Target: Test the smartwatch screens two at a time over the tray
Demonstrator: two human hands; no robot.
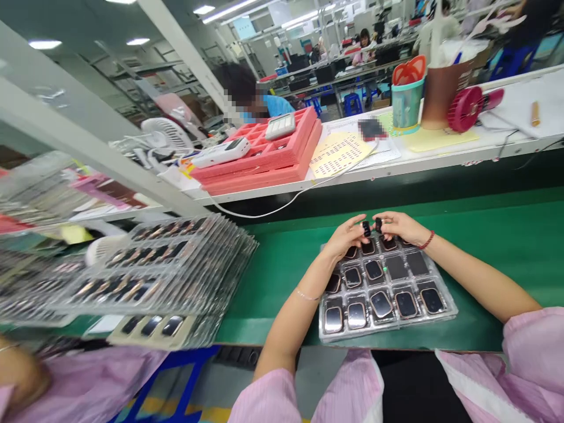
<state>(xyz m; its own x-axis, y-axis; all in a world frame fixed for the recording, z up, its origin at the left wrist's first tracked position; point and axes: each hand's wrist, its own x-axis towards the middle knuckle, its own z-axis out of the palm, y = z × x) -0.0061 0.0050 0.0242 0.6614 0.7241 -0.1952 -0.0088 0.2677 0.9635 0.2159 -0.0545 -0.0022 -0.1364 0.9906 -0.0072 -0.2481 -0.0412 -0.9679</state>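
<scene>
In front of me is a clear plastic tray [388, 330] with rows of smartwatch cases, their dark screens facing up. My left hand [346, 238] is over the tray's far edge, pinching a small black piece [366, 229] between thumb and fingers. Close beside it, my right hand [400, 227] pinches another small black piece [378, 225]. The two pieces are close together but apart; both are too small to tell exactly what they are. Two pockets [406, 266] right of the tray's middle show no watch case. My hands partly cover the far row.
To the left rises a tall stack of filled clear trays [176, 264] on the green mat [273, 264]. A co-worker's sleeve [97, 382] is at lower left. The shelf beyond holds red foam trays [264, 158], a cup [408, 106] and a small magenta fan [466, 109].
</scene>
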